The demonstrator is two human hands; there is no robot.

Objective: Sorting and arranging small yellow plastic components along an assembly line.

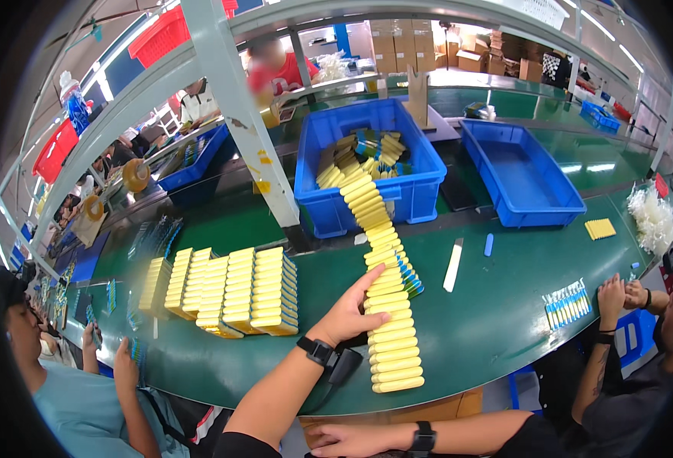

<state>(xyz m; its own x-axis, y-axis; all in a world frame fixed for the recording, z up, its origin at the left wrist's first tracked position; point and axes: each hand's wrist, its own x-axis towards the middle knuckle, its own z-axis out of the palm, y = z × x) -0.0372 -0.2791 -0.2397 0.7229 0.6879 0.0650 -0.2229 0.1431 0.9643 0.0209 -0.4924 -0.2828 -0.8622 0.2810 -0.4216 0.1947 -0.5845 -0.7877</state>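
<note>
A long row of yellow, round-ended flat pieces (396, 355) runs from the near table edge up to the rim of a blue bin (367, 206). My left hand (348, 311) is on its left side, thumb and forefinger curved over several of the pieces; its other fingers are hidden. Blue-green parts (409, 276) show beside the row, right of my forefinger. Lower down, my right hand (352, 440) lies in front of the table edge with its fingers loosely extended, nothing visible in it. Stacks of similar yellow pieces (237, 294) stand left of my left hand.
The blue bin holds more yellow and dark pieces. A shallow blue tray (520, 175) sits to its right. On the green table (497, 320) lie a white-bladed tool (453, 266), a small blue piece (489, 245) and a blue-white bundle (568, 305). A white post (237, 114) rises left; people sit on both sides.
</note>
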